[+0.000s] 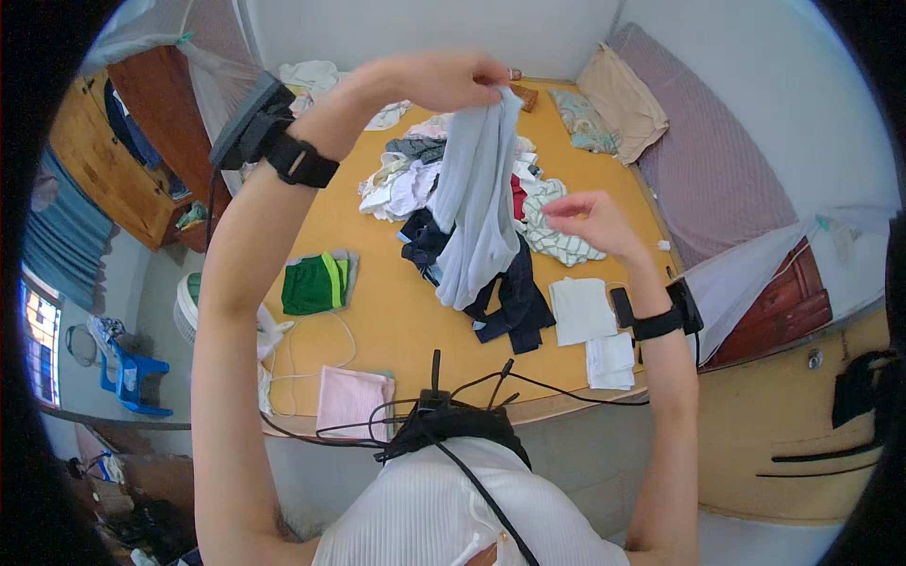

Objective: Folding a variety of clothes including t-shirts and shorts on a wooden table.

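Raised over the bed, my left hand (456,79) pinches the top of a pale grey-blue garment (478,198), which hangs down in long folds. My right hand (591,221) is off to the right, holding nothing, fingers slightly apart, above a green-and-white checked cloth (559,237). Behind the hanging garment lies a heap of mixed clothes (410,180). Dark navy clothing (520,304) spreads below it, partly hidden by the garment.
On the yellow mat (396,339) lie folded green shorts (308,283), a folded pink cloth (350,400), folded white cloths (584,311) and a phone (623,307). Pillows (623,106) sit at the far right. A white cable (350,339) loops at left; black cables (566,393) cross by my waist.
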The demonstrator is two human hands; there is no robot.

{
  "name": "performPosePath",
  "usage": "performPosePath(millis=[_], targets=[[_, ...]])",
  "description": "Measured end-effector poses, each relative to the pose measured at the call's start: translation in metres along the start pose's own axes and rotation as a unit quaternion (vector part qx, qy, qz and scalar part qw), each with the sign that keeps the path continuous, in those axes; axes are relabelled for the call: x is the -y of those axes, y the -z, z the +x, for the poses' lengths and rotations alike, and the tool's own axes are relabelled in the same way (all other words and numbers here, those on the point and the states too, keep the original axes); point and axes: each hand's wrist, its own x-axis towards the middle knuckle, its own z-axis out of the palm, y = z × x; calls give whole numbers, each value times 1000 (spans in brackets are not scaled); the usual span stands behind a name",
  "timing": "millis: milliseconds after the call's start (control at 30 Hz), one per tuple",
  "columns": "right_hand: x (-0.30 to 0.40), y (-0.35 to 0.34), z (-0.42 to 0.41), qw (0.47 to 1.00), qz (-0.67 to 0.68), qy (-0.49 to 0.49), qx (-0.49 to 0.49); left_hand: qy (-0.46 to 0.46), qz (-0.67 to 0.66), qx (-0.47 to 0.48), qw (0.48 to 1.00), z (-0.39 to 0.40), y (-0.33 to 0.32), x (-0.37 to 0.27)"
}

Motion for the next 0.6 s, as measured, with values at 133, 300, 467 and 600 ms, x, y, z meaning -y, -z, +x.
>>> performPosePath(millis=[133,300,467,600], targets=[[17,-31,0,1000,-29,9,-2,63,-34,24,997,12,10,7],[14,-76,23,978,204,-36,-22,199,-130,-19,971,8,17,-17],[6,-38,20,992,90,-79,28,225,-174,-29,958,-17,18,22],[25,14,13,995,-65,-63,34,217,-65,59,972,-49,9,36]])
